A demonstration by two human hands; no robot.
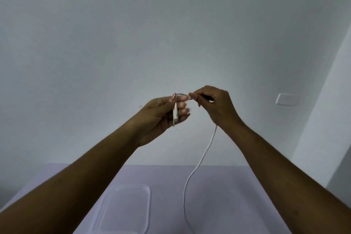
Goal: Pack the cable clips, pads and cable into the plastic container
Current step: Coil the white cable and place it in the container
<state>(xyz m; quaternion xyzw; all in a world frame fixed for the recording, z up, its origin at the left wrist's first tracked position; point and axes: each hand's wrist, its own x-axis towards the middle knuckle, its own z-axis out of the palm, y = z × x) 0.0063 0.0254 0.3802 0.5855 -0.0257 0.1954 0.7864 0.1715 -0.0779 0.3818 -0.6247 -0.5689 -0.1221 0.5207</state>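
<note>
The left hand (163, 112) pinches the plug end of the white cable (197, 165), plug pointing down. The right hand (212, 104), just beside it, grips the cable's short arch. The slack hangs below the right hand to the table (237, 195). The clear plastic container (125, 209) lies below the left hand. No writing is legible.

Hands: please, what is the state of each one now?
Left hand: closed on the plug end of the white cable.
Right hand: pinching the same cable a little further along.
</note>
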